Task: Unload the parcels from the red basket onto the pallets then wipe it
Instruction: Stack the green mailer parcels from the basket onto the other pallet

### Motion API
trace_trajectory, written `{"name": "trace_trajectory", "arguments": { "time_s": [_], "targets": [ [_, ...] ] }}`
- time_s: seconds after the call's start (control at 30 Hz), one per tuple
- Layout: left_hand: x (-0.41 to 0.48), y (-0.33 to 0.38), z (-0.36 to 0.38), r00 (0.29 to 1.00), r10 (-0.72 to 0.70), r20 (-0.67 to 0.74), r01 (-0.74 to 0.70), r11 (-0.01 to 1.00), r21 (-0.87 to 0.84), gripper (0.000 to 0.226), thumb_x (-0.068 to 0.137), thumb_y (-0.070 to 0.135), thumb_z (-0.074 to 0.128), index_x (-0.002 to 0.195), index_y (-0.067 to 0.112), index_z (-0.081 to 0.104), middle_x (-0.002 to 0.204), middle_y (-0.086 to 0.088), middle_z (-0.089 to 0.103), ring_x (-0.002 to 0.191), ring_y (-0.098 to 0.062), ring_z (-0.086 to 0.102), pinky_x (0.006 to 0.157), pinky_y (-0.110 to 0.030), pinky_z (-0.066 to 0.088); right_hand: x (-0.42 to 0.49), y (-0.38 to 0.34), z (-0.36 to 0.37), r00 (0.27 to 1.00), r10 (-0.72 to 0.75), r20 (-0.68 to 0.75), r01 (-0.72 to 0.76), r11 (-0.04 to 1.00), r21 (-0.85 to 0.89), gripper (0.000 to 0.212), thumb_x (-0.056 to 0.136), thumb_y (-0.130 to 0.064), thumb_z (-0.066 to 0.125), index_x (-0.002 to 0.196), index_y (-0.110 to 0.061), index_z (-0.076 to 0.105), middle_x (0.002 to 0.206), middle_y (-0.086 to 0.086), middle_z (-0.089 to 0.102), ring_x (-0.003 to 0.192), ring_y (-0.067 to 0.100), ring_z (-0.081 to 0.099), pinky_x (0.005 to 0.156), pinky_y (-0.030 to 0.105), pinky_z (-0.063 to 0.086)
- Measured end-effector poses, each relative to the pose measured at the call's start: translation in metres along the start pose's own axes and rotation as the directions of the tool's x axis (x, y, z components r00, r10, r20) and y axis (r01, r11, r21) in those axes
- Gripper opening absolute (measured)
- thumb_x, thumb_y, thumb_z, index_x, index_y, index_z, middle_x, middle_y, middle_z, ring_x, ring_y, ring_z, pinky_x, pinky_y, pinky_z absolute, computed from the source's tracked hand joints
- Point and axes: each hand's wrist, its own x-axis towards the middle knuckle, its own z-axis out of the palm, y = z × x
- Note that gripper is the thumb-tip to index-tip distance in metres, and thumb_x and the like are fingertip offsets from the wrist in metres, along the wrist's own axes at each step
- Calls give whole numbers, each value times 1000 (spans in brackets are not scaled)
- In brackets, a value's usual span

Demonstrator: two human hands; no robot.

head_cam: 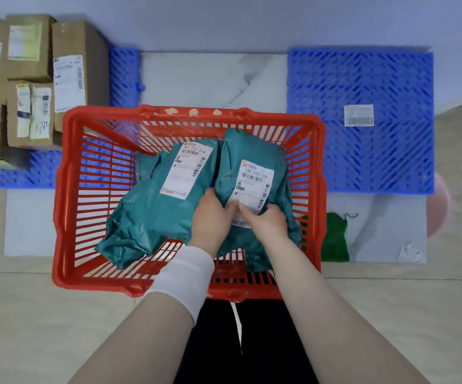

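Note:
The red basket (66, 206) sits on the floor in front of me. Two teal plastic parcels with white labels lie inside it: the left parcel (152, 209) slants across the bottom, and the right parcel (252, 153) is propped up beside it. My left hand (210, 214) and my right hand (265, 220) both grip the near end of the right parcel, with fingers curled over its label edge. A blue pallet (362, 159) lies to the right of the basket and bears only one small white label (358, 115). A second blue pallet (124, 76) on the left carries cardboard boxes (66, 76).
A green cloth (333, 239) lies on the floor just right of the basket. A pale pink round object (440, 206) shows at the right pallet's near corner. Several cardboard boxes fill the left pallet. A white marble-like sheet (210, 79) lies between the pallets.

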Motion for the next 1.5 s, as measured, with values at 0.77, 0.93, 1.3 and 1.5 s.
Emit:
{"name": "trace_trajectory", "arguments": {
  "time_s": [0.77,0.93,1.3,1.5],
  "targets": [
    [-110,127,-9,980,161,117,-34,716,-697,8,86,30,62,92,29,56,96,12,69,87,4,66,79,-18,53,-77,14,-181,972,-186,-142,233,720,654,29,82,-20,67,110,-21,60,110,0,68,100,18,66,86,39,54],
    [-84,193,67,981,113,159,-2,819,-573,20,86,23,63,104,17,55,108,-4,67,100,-20,64,93,-44,50,-2,39,-258,984,-128,-126,180,731,658,25,83,-16,66,106,-24,59,113,2,66,100,18,64,86,37,54],
    [26,310,223,991,9,132,74,789,-610,23,88,11,59,109,12,49,111,-11,61,102,-27,60,92,-41,49,178,63,-369,987,-86,-137,147,828,541,28,85,-6,62,111,-11,54,111,10,66,100,25,63,91,43,50],
    [117,351,274,986,151,68,-99,869,-484,41,87,10,61,124,7,44,109,-4,59,97,-21,57,88,-31,47,302,53,-381,955,-142,-259,246,866,434,29,86,-6,59,114,-11,51,113,9,63,102,26,60,93,46,48]
  ]
}}
